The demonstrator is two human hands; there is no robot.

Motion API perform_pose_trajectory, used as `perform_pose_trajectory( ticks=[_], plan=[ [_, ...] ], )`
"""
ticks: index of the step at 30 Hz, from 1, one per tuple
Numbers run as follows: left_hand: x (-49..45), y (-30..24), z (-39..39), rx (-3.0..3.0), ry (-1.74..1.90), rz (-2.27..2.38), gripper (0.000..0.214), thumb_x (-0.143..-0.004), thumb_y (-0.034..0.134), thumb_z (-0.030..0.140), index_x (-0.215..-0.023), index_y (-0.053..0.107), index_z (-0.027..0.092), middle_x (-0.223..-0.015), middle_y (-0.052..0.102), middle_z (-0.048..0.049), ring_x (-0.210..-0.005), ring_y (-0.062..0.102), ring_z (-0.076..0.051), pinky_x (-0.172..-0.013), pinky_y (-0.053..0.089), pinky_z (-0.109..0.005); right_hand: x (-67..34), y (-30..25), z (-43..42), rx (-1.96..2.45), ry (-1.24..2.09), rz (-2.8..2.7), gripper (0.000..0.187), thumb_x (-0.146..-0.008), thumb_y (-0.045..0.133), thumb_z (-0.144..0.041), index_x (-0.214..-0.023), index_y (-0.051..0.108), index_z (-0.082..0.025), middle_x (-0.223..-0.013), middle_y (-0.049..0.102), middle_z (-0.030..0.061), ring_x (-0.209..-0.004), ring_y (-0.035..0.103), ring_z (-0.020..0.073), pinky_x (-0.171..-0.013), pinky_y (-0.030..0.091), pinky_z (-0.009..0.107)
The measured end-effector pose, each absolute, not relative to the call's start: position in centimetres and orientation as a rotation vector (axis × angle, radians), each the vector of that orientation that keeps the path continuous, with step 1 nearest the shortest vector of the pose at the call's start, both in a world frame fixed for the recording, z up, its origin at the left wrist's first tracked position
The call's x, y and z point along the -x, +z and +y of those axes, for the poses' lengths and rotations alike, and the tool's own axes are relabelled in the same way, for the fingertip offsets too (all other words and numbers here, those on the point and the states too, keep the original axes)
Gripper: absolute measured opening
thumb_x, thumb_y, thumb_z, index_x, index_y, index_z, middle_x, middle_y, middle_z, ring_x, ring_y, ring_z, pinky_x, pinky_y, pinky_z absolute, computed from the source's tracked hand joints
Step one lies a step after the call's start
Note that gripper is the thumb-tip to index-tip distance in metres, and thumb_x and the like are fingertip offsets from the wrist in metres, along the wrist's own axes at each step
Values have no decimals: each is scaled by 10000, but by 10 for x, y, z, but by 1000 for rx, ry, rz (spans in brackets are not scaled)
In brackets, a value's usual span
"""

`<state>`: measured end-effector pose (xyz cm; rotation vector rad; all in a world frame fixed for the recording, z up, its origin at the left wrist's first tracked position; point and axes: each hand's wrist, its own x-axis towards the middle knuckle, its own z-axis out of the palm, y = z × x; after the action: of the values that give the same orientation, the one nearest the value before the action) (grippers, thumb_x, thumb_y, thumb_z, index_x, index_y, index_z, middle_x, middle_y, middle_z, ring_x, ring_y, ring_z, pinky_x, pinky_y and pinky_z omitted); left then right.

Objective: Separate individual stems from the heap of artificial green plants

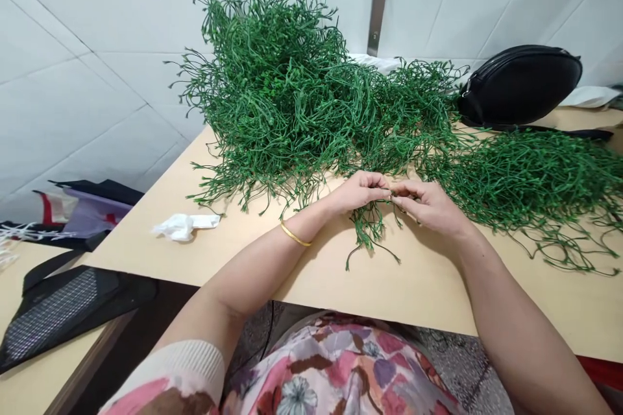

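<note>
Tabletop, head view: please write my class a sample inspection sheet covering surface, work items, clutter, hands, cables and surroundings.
Surface: pale table, partly covered by green strands.
Work items: small green bunch at the hands; large heap behind; lower heap at right.
Clutter: crumpled white scrap at left; black bag behind the lower heap.
Hands: left hand and right hand pinch the bunch.
Cables: thin dark line below the table edge, possibly one.
Surroundings: white tiled wall.

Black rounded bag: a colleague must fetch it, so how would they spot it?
On the big tan table, find the green pile at the right. Just behind it, near the tiled wall, sits the black bag. Its smooth, rounded body sets it apart from the stringy greenery.
</note>
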<state>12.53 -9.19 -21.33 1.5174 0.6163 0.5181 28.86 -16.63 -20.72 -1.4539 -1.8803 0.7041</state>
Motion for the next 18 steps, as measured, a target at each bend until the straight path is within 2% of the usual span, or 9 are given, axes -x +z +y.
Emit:
perform_pose_trajectory(
  ticks=[6, 10, 15, 18],
  plan=[
    [-130, -223, -91, -1424, 641, 645, 110, -712, 611, 202, -699, 567, 102, -663, 578, 4, -617, 510, -59, -665, 413, -232, -278, -207, -164, 1436, 350, -2007, 367, -786, 405, -134, -1047, 659, -181, -896, 693, 70, -783, 595, 190, -739, 439, 337],
    [-128, -220, -92, -1488, 605, 622, 93, -688, 609, 181, -692, 557, 105, -665, 574, 3, -613, 493, -58, -643, 396, -223, -280, -210, -163, 1419, 379, -1984, 377, -802, 395, -149, -1059, 664, -208, -986, 697, 60, -840, 616, 200, -762, 452, 350],
    [-127, -216, -94, -1718, 588, 684, 49, -661, 551, 138, -629, 518, 121, -594, 491, 36, -554, 415, -51, -556, 327, -206, -283, -212, -165, 1468, 439, -1983, 336, -813, 395, -154, -985, 677, -217, -898, 698, 43, -819, 618, 194, -747, 461, 343],
    [-129, -220, -94, -1874, 634, 759, 50, -667, 521, 152, -622, 514, 131, -585, 473, 39, -554, 397, -63, -537, 304, -210, -281, -213, -164, 1446, 367, -2063, 311, -825, 406, -164, -999, 660, -209, -934, 684, 62, -862, 600, 210, -793, 444, 367]
  ],
)
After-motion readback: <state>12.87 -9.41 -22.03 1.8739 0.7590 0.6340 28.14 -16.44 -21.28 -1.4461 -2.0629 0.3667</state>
